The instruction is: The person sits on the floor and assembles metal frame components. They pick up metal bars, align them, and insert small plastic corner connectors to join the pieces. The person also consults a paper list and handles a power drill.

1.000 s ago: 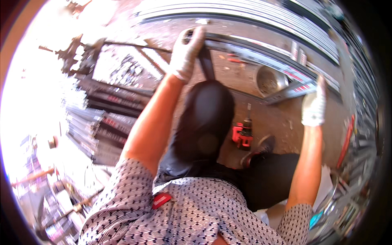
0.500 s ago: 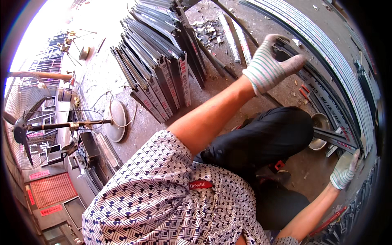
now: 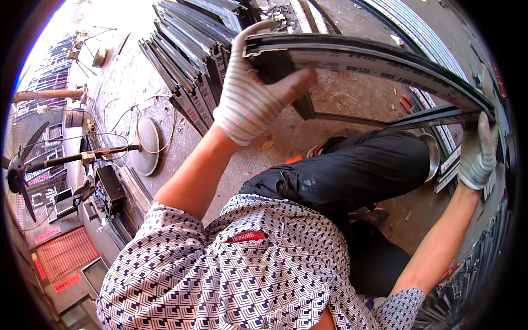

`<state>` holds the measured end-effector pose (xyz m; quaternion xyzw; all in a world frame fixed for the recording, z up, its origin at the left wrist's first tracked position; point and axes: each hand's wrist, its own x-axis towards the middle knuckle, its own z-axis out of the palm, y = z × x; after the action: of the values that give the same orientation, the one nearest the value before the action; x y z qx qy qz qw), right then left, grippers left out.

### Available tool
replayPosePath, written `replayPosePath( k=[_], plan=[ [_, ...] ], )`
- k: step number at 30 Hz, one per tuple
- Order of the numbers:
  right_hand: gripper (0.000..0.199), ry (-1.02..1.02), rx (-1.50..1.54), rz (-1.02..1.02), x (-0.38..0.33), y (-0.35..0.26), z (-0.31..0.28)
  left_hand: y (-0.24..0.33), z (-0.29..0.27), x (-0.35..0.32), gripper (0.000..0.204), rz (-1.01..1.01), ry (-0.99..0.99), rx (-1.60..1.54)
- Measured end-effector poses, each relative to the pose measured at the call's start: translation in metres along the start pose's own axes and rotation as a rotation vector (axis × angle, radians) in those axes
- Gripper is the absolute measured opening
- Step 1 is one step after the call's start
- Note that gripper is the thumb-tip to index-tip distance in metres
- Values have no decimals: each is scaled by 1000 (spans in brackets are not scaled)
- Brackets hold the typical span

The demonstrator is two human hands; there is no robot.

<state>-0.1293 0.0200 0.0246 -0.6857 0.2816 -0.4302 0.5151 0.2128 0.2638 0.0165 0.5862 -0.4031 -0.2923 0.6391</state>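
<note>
A black rectangular metal frame (image 3: 385,55), with pale printed film along its bars, spans between my hands, raised and tilted above the floor. My left hand (image 3: 256,96), in a white glove with green stripes, grips its left corner, thumb on the near side and fingers over the far side. At the opposite corner, my right hand (image 3: 477,157), gloved alike, is closed on the frame with its thumb up against the bar. Part of the right fingers is hidden. Beneath the frame's lower bar is my bent knee in dark trousers (image 3: 352,170).
Several similar frames (image 3: 187,66) stand packed together at the far left. A metal bowl (image 3: 433,157) sits beside my knee, near red-handled tools (image 3: 406,103). Long pale profiles (image 3: 421,33) lie at the far right. At left are a fan (image 3: 19,176) and its round base (image 3: 147,146).
My left hand has moved left, bringing the frame's corner with it, away from the long profiles and toward the stacked frames. My right hand has moved farther out with the other end.
</note>
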Motion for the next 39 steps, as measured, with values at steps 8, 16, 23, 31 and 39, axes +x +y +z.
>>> replayPosePath(
  k=[8, 16, 23, 31, 39],
  plan=[
    [56, -178, 141, 63, 13, 16, 95, 26, -64, -47, 76, -65, 263, 89],
    [39, -379, 48, 121, -17, 7, 196, 21, -170, -68, 50, 2, 665, 33],
    [31, -601, -35, 101, -68, 10, 258, 43, -249, -48, 56, 92, 840, 131],
    [47, -931, 5, 200, -143, 4, 325, 31, -324, -8, 57, 98, 673, 335],
    [59, -1300, -66, 254, -155, 10, 358, 7, -345, 18, 41, 186, 382, 279]
  ],
)
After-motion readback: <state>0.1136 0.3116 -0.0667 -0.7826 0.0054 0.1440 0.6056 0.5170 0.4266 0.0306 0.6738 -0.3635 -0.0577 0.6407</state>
